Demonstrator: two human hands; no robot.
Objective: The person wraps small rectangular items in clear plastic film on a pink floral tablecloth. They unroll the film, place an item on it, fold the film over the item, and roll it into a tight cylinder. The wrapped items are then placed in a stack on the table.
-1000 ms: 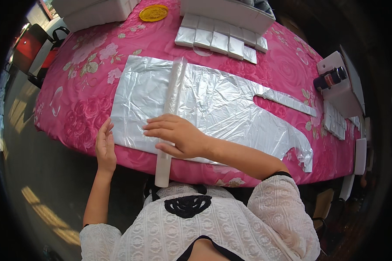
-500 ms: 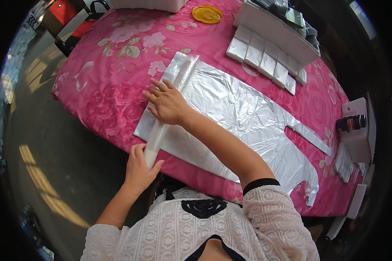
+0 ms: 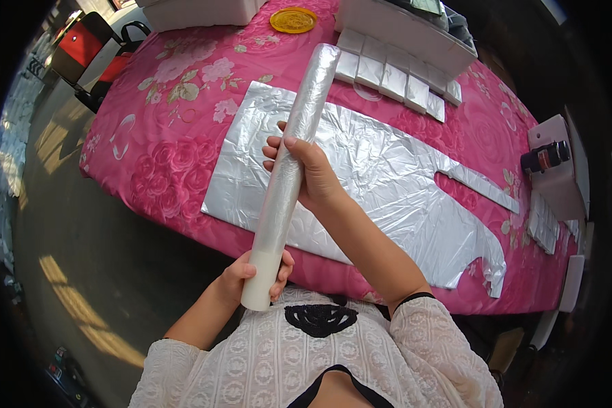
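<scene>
A long roll of clear plastic film [image 3: 289, 170] is held up at a slant over the table, its plain whitish end toward me. My left hand [image 3: 258, 272] wraps round that near end. Higher up, about the middle of the roll, my right hand [image 3: 302, 166] grips it with the thumb on top. Beneath lies a large, flat, silvery-white plastic bag [image 3: 367, 170] with crinkled surface and two handle strips pointing right. The roll hides part of the bag's left portion.
The pink flowered tablecloth [image 3: 163, 122] covers the table. Folded plastic packs [image 3: 387, 78] lie in rows before a white box [image 3: 408, 37] at the back. A yellow dish [image 3: 293, 20] sits far off; a dark jar [image 3: 545, 157] is at right. A red-and-black chair [image 3: 81, 51] stands left.
The roll has been lifted off the bag and brought toward me. My right hand has gone from lying spread on the roll to gripping it; my left hand still holds its near end.
</scene>
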